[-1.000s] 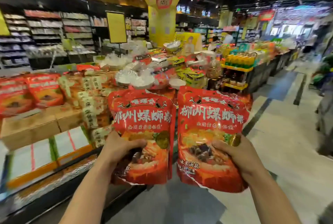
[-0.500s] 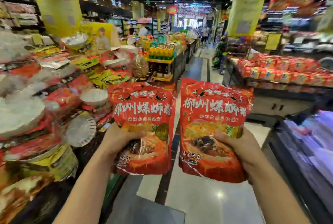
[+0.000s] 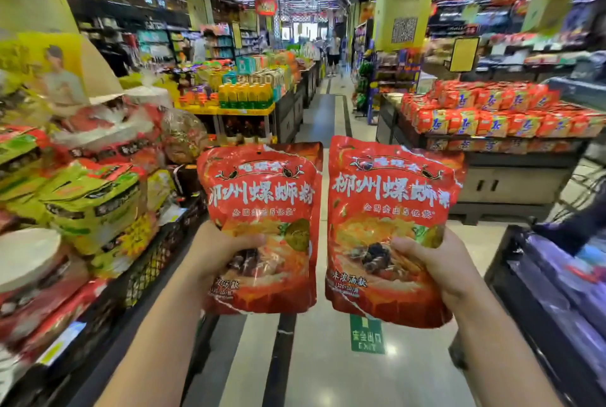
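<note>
Left hand [image 3: 216,252] and right hand [image 3: 436,262] each grip a red noodle pouch [image 3: 262,196] [image 3: 390,196] upright, thumbs pinching the fronts, printed faces forward, probably for side-by-side comparison.

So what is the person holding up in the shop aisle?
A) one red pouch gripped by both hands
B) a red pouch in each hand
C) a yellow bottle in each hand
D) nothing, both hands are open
B: the left hand grips the left red pouch and the right hand grips the right red pouch, both upright and side by side above the aisle floor.
</note>
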### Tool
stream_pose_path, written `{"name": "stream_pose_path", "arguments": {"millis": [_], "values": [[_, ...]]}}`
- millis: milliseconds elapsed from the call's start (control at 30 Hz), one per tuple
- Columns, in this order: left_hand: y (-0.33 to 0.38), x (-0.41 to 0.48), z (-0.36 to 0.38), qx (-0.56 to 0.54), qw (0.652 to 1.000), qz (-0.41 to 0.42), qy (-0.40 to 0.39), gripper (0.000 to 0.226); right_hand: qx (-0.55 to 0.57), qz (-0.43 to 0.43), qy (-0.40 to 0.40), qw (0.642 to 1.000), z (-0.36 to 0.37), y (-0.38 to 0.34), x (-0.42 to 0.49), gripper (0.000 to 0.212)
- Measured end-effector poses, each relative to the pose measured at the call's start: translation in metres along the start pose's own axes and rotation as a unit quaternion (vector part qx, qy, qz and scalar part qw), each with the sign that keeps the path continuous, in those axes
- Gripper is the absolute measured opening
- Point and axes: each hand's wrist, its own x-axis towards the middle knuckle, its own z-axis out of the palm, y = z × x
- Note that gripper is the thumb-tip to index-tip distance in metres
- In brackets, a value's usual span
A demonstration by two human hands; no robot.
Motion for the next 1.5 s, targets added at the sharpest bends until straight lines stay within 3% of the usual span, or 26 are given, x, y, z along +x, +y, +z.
{"name": "stream_pose_path", "arguments": {"millis": [467,667,833,1067,1133,1367,1500], "values": [[0.018,0.297,0.096,-0.025,0.999,-0.022,0.033,0.054,-0.031,0.020,-0.030,0.999,0.016,-0.003,0.340,0.078],[0.003,0.455,0.112,-0.029,0.999,-0.021,0.024,0.054,-0.032,0.028,-0.019,0.999,0.056,0.014,0.478,0.052],[0.013,0.593,0.121,-0.024,0.999,-0.020,-0.014,0.049,-0.040,0.028,0.005,0.999,0.097,0.011,0.596,0.048],[0.020,0.743,0.120,0.009,0.999,-0.027,-0.016,0.041,-0.043,0.031,0.005,0.999,0.151,0.015,0.736,0.078],[0.017,0.780,0.121,0.007,0.999,-0.037,-0.012,0.040,-0.050,0.034,0.000,0.998,0.167,0.019,0.777,0.075],[-0.012,0.917,0.122,-0.001,0.994,-0.087,0.061,0.051,-0.031,0.052,-0.079,0.995,0.221,0.057,0.949,0.047],[-0.031,0.994,0.126,-0.022,0.985,-0.115,0.127,0.052,-0.044,0.079,-0.145,0.985,0.260,0.082,1.064,0.060]]}}
